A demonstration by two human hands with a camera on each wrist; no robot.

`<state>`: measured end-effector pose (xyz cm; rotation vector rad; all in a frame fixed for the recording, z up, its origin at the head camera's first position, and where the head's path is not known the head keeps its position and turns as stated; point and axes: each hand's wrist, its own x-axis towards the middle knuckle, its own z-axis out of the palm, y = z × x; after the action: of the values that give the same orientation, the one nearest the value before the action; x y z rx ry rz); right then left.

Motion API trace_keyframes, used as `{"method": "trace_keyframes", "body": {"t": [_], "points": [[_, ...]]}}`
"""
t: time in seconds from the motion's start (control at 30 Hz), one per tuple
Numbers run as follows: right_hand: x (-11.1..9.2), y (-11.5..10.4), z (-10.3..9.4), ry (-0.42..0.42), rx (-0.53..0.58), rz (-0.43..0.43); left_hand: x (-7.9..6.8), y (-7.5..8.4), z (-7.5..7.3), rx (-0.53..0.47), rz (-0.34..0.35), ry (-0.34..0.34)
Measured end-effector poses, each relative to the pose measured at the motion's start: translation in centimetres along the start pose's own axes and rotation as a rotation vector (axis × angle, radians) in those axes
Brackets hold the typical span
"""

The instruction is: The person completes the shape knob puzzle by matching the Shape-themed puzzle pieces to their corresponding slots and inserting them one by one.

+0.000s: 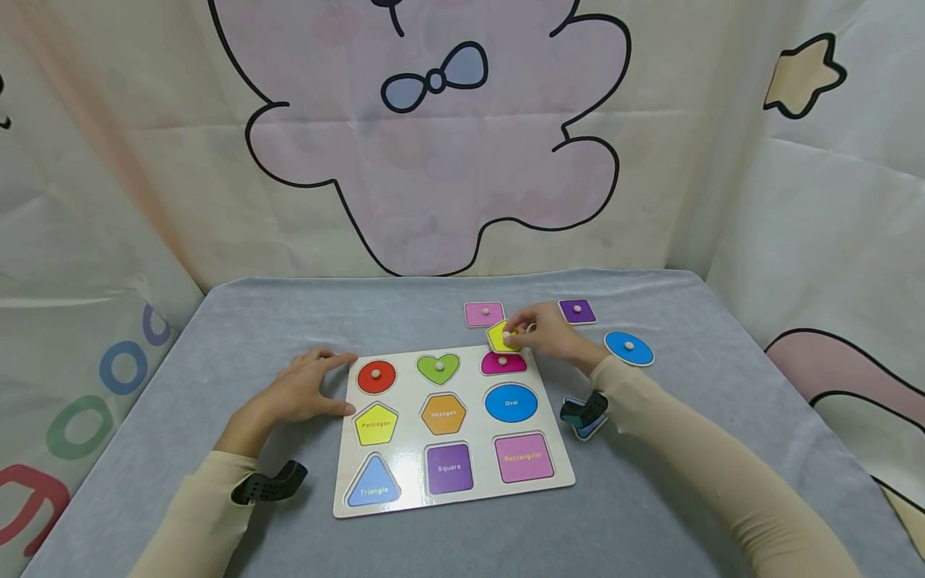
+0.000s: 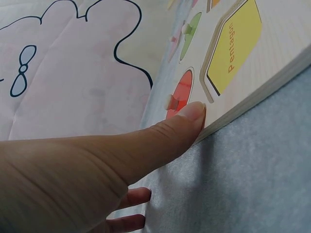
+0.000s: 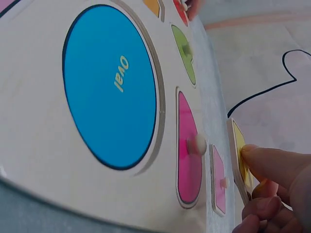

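Note:
A white shape puzzle board (image 1: 412, 377) lies on the table. Its top row holds a red circle (image 1: 386, 377), a green heart (image 1: 429, 368) and a magenta half-circle (image 1: 499, 366), each with a knob. Printed recesses fill the lower rows, among them the pentagon recess (image 1: 376, 425) and the oval recess (image 3: 112, 87). My left hand (image 1: 307, 387) rests at the board's left edge, thumb (image 2: 189, 116) against the rim, fingers extended. Above the half-circle, my right hand (image 1: 551, 331) pinches a yellow pentagon piece (image 1: 497, 337), held up off the board and tilted.
Behind the board lie a pink rectangle piece (image 1: 477, 314) and a purple piece (image 1: 576, 311). To the right is a blue oval piece (image 1: 629, 348). Another blue piece (image 1: 588, 429) is partly hidden under the right wrist's camera strap. Printed curtains (image 1: 433, 160) surround the grey cloth-covered table (image 1: 289, 538).

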<state>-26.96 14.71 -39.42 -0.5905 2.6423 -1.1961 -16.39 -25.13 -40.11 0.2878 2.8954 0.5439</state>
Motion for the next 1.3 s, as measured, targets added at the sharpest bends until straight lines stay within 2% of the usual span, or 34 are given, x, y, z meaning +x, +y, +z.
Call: {"method": "trace_keyframes", "body": {"t": [0.53,0.93,1.3], "points": [[-0.4,-1.7,1.5,-0.028,0.014,-0.065,0.1,0.0,-0.1,-0.001,0.008,0.006],[-0.7,-2.6,2.7,-0.069,0.002,-0.048,0.1,-0.1,0.0,0.002,0.004,0.001],[-1.1,-3.7,3.5,-0.107,-0.008,-0.113,0.0,0.1,-0.1,-0.005,0.008,0.003]]}}
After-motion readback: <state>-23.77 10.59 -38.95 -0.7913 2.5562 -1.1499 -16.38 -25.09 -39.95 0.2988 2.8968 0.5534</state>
